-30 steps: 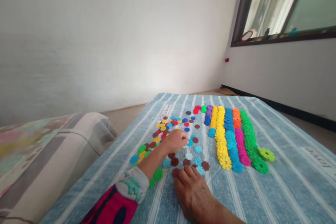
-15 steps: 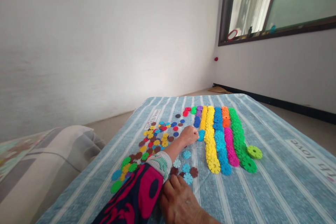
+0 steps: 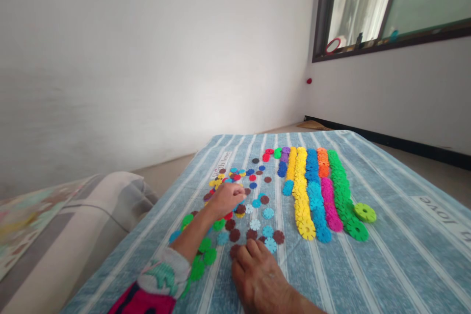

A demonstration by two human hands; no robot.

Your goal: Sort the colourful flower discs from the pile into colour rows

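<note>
My left hand point(image 3: 227, 200) hangs bunched over a scatter of small multicoloured plastic snap discs point(image 3: 235, 176), its fingertips among them. Whether it holds one, I cannot tell. My right hand point(image 3: 257, 270) lies flat on the striped blue mat point(image 3: 368, 265), fingers apart, next to a dark brown disc point(image 3: 234, 251). Farther right, discs stand in long overlapping rows: yellow point(image 3: 300, 201), blue point(image 3: 314, 191), pink point(image 3: 329, 206) and green point(image 3: 340, 186). Two green discs point(image 3: 362, 221) lie at the green row's end.
A rolled patterned cushion or blanket point(image 3: 103, 206) lies along the mat's left side. Bare floor borders the mat on the far and right sides. White walls rise behind, with a dark-framed window point(image 3: 368, 10) high on the right.
My left hand has moved left, from beside the blue rows back over the scattered discs. My right hand stays low on the mat. The view has tilted slightly.
</note>
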